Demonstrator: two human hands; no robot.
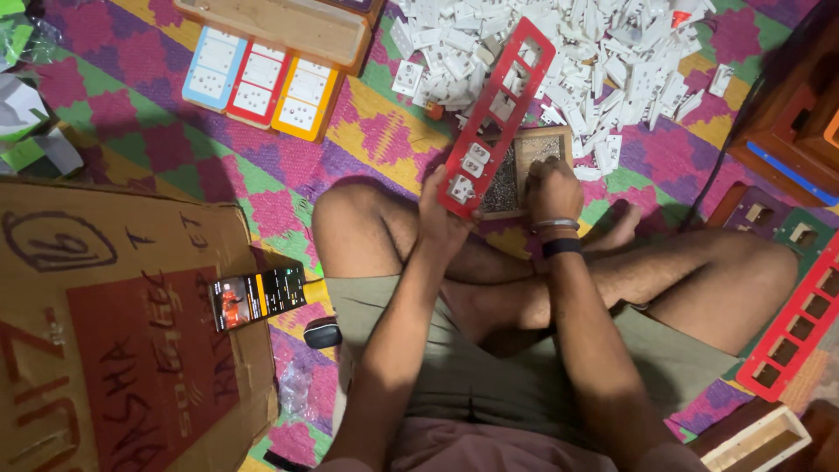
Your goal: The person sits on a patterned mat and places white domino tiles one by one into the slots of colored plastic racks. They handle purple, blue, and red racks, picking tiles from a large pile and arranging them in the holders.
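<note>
I sit cross-legged on a patterned mat. My left hand (440,214) grips the near end of a long red plastic frame (516,83) with rectangular openings; three white socket modules (470,166) sit in its nearest openings. My right hand (551,188) is bunched, fingertips down in a small wooden tray (524,144) of tiny dark screws, just right of the frame. Whether its fingers pinch a screw is hidden. A big heap of loose white socket modules (603,52) lies beyond the tray.
A wooden box (280,26) and blue, red and yellow socket plates (260,83) lie at the back left. A cardboard sheet (114,332) with a lit phone (258,297) is on my left. More red and wooden frames (800,323) lie to the right.
</note>
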